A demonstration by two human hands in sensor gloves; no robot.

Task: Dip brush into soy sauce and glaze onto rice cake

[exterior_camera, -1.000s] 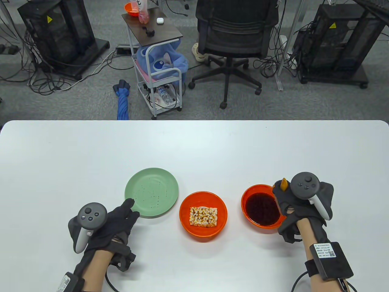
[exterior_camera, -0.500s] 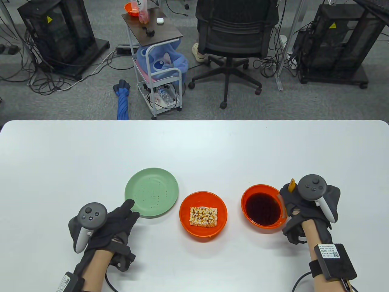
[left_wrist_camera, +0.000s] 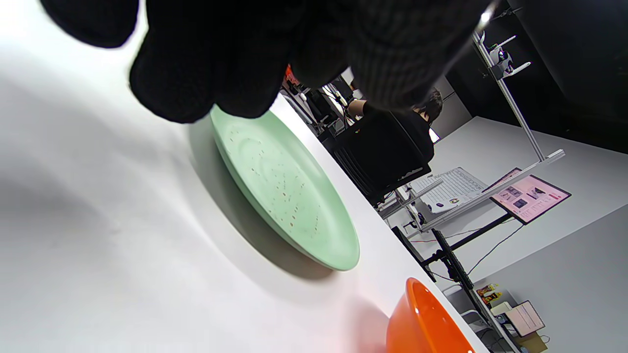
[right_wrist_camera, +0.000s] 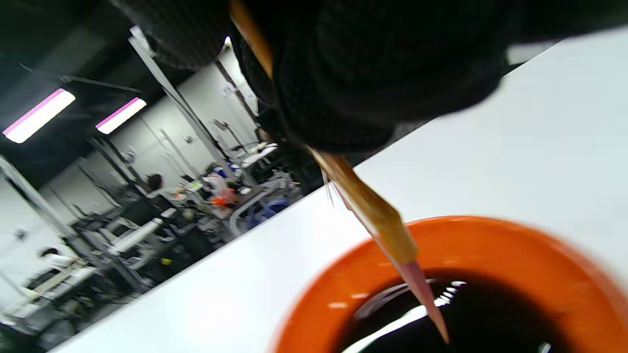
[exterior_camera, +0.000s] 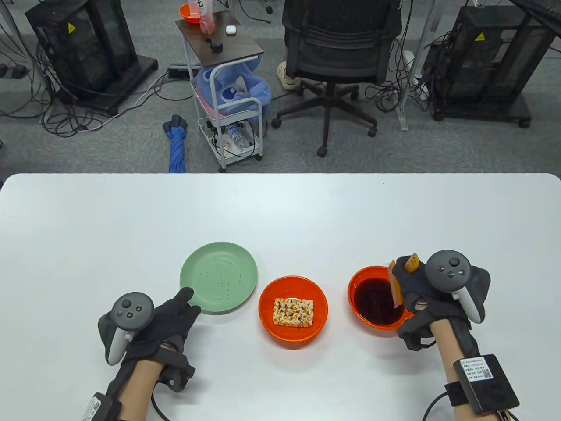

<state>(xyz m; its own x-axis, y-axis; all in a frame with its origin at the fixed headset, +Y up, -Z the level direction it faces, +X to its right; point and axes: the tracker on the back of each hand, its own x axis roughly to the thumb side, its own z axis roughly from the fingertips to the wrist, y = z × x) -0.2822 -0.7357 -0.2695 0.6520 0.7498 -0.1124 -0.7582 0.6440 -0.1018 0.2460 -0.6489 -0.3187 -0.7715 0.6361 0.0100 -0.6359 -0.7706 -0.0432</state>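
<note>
Brush tip in soy sauce (right hand)

Bare white table across its far half. Along near edge, crowded: round green plate, orange rice-cake bowl, orange sauce bowl, narrow gaps between.

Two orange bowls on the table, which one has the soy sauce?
The right orange bowl, beside the right hand holding the brush. The middle bowl holds the rice cake.
</note>
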